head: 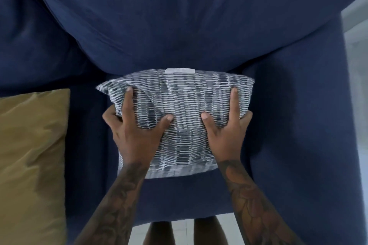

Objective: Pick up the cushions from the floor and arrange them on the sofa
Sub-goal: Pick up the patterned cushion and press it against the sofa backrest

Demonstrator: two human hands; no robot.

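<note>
A grey-and-white patterned cushion [183, 103] stands on the seat of a navy blue sofa [288, 125], leaning against the big blue back cushion [179, 26]. A white label shows on its top edge. My left hand [135, 131] grips its left side, thumb pressed into the front and fingers wrapped around the edge. My right hand [225, 131] holds its right side the same way. An olive-gold cushion [31, 155] lies on the seat at the left, apart from the patterned one.
The sofa's right armrest [326, 105] runs down the right side, with pale floor [356, 61] beyond it. At the bottom, my legs stand on white floor [182, 230] in front of the seat edge.
</note>
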